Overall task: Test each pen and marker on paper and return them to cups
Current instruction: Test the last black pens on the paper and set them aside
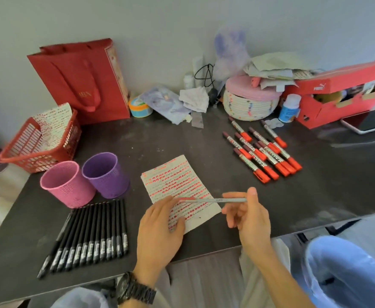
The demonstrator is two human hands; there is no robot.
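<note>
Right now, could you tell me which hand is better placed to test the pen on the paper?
Right: the right hand pinches the pen over the paper; the left hand rests on it.

A home desk, cluttered with gift bag (79,81) and shoebox (342,96).

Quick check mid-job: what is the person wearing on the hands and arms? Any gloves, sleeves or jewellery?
No gloves: the left hand and the right hand are both bare, and no rings are visible. A chunky black wristwatch with a link band sits on the left wrist. The right wrist carries nothing, and the right forearm is unsleeved as far as the frame shows.
</note>
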